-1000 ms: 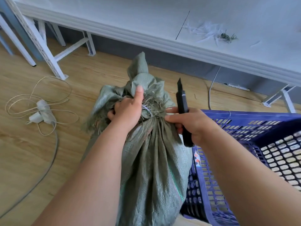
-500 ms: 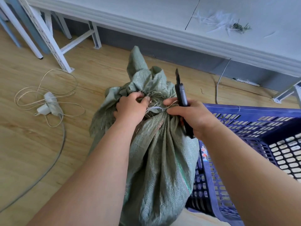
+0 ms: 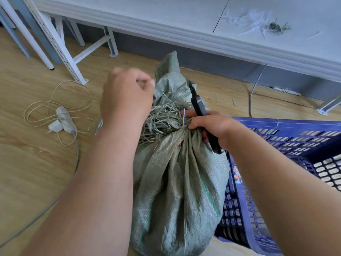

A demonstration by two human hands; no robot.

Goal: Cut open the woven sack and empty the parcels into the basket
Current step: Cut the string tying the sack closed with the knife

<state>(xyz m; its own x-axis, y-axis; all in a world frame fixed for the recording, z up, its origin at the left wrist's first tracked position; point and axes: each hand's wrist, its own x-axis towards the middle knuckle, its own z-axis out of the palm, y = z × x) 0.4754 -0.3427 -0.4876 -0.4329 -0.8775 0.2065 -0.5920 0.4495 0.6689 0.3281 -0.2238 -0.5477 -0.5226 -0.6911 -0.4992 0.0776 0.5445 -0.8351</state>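
My left hand has come off the tied neck of the woven sack and lifted clear above it, motion-blurred, fingers curled with nothing visible in them. My right hand stays wrapped around the black knife, fingertips pressed at the white tie just beside it. Sack stands on the floor between my hands, leaning on the blue basket under my right forearm. I judge the tie uncut; the neck looks bunched.

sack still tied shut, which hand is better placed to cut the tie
Right hand: it grips the black utility knife at the green woven sack's tied neck. The left hand hovers blurred, off the sack.
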